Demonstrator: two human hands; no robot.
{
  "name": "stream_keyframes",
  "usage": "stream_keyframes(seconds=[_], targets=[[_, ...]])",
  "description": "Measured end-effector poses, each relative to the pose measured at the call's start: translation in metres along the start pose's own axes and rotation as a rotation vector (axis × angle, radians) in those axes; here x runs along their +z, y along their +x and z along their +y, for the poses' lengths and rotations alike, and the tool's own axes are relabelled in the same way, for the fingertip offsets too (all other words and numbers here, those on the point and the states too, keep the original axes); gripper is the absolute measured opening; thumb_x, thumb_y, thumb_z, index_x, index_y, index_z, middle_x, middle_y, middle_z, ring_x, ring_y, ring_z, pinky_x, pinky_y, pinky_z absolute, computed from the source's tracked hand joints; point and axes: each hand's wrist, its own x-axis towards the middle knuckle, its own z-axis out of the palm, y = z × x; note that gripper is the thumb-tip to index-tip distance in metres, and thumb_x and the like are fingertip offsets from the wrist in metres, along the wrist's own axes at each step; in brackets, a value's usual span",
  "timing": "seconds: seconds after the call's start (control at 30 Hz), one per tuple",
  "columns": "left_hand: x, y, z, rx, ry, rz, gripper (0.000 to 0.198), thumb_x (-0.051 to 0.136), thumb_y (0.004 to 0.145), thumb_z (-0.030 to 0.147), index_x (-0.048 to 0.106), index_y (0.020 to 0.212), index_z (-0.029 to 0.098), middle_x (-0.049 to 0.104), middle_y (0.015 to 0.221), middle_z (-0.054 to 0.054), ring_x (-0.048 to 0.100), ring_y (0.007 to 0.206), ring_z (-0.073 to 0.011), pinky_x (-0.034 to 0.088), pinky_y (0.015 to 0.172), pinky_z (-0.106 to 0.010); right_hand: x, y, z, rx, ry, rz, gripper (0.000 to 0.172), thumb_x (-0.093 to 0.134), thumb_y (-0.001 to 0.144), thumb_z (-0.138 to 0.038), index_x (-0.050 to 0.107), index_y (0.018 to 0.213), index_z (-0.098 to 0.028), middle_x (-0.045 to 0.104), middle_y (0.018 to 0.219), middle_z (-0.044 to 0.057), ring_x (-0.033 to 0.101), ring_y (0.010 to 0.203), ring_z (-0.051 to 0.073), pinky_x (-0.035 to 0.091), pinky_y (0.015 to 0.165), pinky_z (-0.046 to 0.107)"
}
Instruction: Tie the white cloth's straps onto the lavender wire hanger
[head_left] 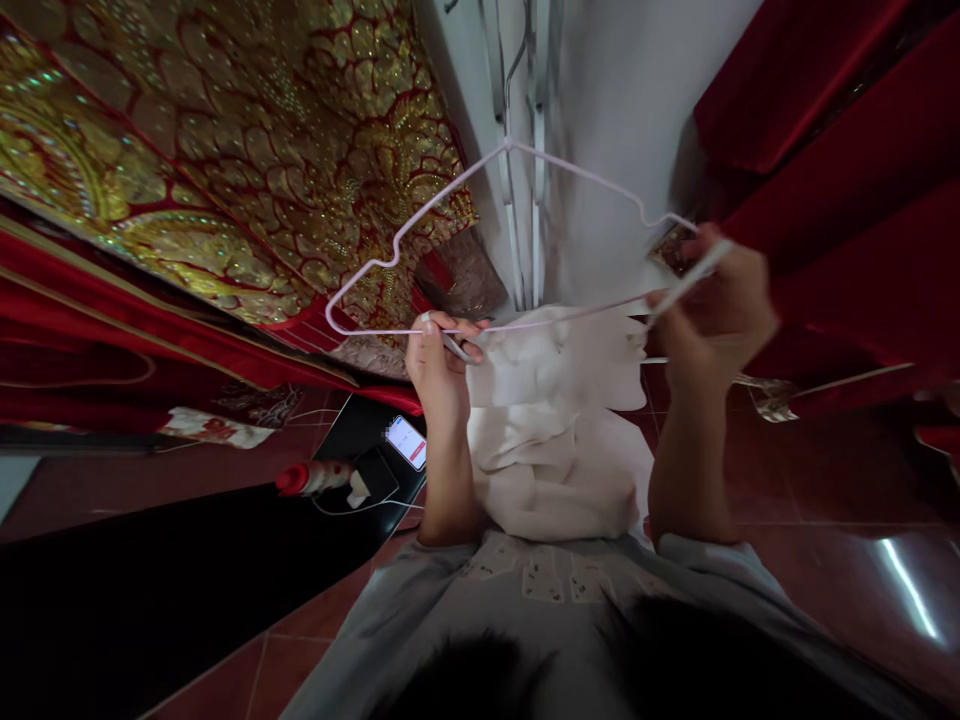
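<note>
A pale pink clothes hanger (450, 190) hangs from its hook in front of me. My left hand (441, 370) is closed at its lower bar, with a short white strip of the garment between the fingers. At the hanger's right end, my right hand (720, 310), somewhat blurred, pinches a white strap (691, 280) drawn taut at a slant. The white garment (555, 440) droops in folds below the lower bar, between my forearms. Whether the right fingers also grip the hanger I cannot tell.
Gold-embroidered red garments (300, 130) hang at left, dark red cloth (847, 220) at right. Behind the hanger stand metal rails (538, 200). A black table (225, 560) at lower left bears a lit phone (407, 443), a red-capped bottle (296, 479) and a white cable.
</note>
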Motion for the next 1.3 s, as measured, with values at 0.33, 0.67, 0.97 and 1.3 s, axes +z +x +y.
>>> stream_keyframes(seconds=[0.33,0.67,0.97,1.3], targets=[[-0.048,0.008,0.007,0.172,0.245,0.015,0.037,0.076,0.090,0.046,0.079,0.114,0.018,0.080,0.123,-0.012,0.077,0.116,-0.0253,0.062,0.101,-0.034,0.009,-0.017,-0.024,0.240,-0.041,-0.495,0.051,0.080,0.088,-0.045,0.068,0.137,-0.037,0.063,0.105,0.001,0.040,0.060,0.007,0.043,0.057,0.029],[-0.089,0.031,0.037,0.361,0.467,0.225,0.029,0.089,0.079,0.039,0.086,0.103,0.024,0.084,0.102,-0.006,0.080,0.080,-0.0207,0.062,0.063,-0.028,0.008,-0.021,-0.020,0.295,0.024,-0.493,0.071,0.084,0.084,-0.045,0.053,0.147,-0.040,0.063,0.113,0.000,0.040,0.060,0.007,0.042,0.054,0.028],[-0.038,0.075,0.088,0.268,0.918,-0.360,0.026,0.070,0.099,0.030,0.071,0.076,0.019,0.063,0.061,0.002,0.055,0.053,-0.0110,0.039,0.050,-0.025,0.015,-0.042,-0.018,0.289,0.044,-0.501,0.068,0.082,0.085,-0.045,0.048,0.144,-0.037,0.062,0.111,0.000,0.042,0.061,0.008,0.043,0.055,0.028],[-0.045,0.047,0.013,0.127,0.140,0.192,0.038,0.085,0.085,0.048,0.065,0.108,0.027,0.074,0.089,0.000,0.070,0.072,-0.0145,0.057,0.064,-0.025,0.013,-0.038,-0.016,0.246,-0.024,-0.539,0.071,0.080,0.085,-0.047,0.048,0.147,-0.036,0.064,0.115,0.002,0.043,0.064,0.010,0.048,0.060,0.031]])
